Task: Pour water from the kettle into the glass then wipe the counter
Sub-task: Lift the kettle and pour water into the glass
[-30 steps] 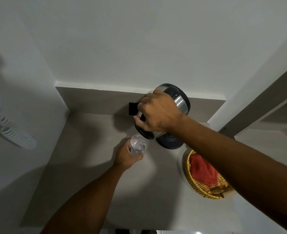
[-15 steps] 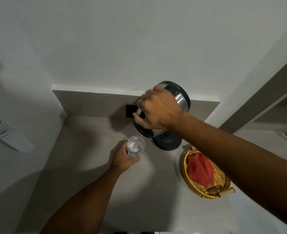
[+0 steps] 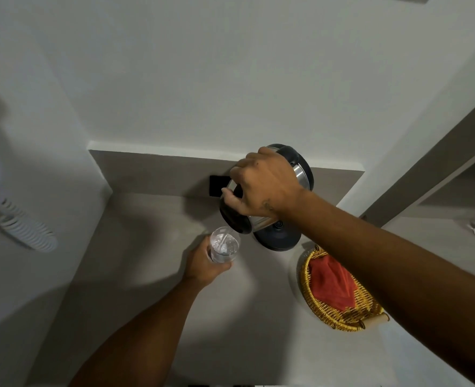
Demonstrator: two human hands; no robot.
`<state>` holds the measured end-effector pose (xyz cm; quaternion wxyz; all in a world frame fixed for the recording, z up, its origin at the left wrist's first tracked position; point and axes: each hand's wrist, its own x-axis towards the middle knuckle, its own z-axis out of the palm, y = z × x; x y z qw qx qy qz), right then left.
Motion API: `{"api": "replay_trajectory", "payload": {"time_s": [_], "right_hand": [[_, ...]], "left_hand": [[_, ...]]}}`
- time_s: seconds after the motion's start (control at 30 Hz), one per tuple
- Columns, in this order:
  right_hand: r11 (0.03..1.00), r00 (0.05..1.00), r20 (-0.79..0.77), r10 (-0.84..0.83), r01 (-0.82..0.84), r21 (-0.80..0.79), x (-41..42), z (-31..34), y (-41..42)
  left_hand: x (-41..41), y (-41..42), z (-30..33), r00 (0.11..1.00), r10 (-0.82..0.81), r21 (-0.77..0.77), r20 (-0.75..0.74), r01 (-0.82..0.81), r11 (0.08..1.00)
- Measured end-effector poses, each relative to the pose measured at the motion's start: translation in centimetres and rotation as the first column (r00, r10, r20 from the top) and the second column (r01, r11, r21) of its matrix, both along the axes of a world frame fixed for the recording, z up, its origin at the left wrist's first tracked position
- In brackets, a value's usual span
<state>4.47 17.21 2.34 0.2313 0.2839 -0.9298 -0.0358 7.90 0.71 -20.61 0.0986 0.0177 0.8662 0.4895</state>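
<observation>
Change since half a second ago: electric kettle (image 3: 303, 174) tipped a little further, spout end lower and now just over the rim of the drinking glass (image 3: 224, 245); both arms otherwise placed as before.

Right hand (image 3: 267, 185): clamped on the kettle handle, kettle lifted clear of its black power base (image 3: 276, 240).
Left hand (image 3: 207, 268): wrapped round the glass from below and left, holding it near the spout, above or on the grey bench (image 3: 147, 247); which, cannot be told.
Wicker basket (image 3: 339, 317): on the bench to the right, red cloth (image 3: 332, 286) inside, presumably for the wiping step.

Risks, judged: spout sits at the glass's far rim, so a faster tilt could send water past it onto the bench or the base; the glass already shows water, so overfilling is possible.

Obscured: spout and handle behind the right hand; any stream indistinct; water level unclear; basket partly under the right forearm.
</observation>
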Motion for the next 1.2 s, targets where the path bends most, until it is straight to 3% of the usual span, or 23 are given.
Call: {"api": "replay_trajectory", "payload": {"time_s": [0.23, 0.37, 0.47, 0.57, 0.7, 0.83, 1.0, 1.2], "right_hand": [[0.974, 0.991, 0.082, -0.105, 0.119, -0.192, 0.3, -2.3, 1.2], [0.888, 0.961, 0.184, -0.205, 0.261, -0.377, 0.6, -4.5, 2.8], [0.708, 0.903, 0.315, -0.292, 0.425, -0.564, 1.0, -6.3, 5.6], [0.436, 0.841, 0.403, -0.360, 0.534, -0.725, 1.8, -7.9, 8.9], [0.053, 0.753, 0.513, -0.412, 0.582, -0.811, -0.8, -9.9, 13.9], [-0.171, 0.691, 0.597, -0.407, 0.585, -0.793, -0.3, -12.9, 14.9], [-0.329, 0.659, 0.654, -0.370, 0.565, -0.756, 0.0, -14.9, 16.5], [-0.332, 0.681, 0.655, -0.329, 0.566, -0.755, 0.6, -15.4, 17.2]], "left_hand": [[0.0, 0.1, -0.1, 1.000, -0.002, 0.017, 0.001, 0.002, 1.000], [-0.2, 0.0, -0.4, 1.000, 0.014, 0.058, 0.028, -0.015, 0.998], [0.2, 0.1, -0.6, 1.000, 0.013, 0.078, 0.004, -0.013, 0.997], [0.5, 0.4, -0.6, 1.000, -0.006, 0.068, -0.022, 0.007, 0.998], [-2.3, 1.6, 0.8, 0.998, -0.014, 0.097, -0.057, 0.020, 0.995], [-1.0, 0.2, -0.1, 0.996, -0.007, 0.040, -0.090, 0.011, 0.999], [-0.6, -0.2, -1.0, 0.995, -0.014, 0.048, -0.100, 0.018, 0.999], [-0.7, -0.2, -1.2, 0.994, -0.028, 0.021, -0.105, 0.031, 0.999]]}}
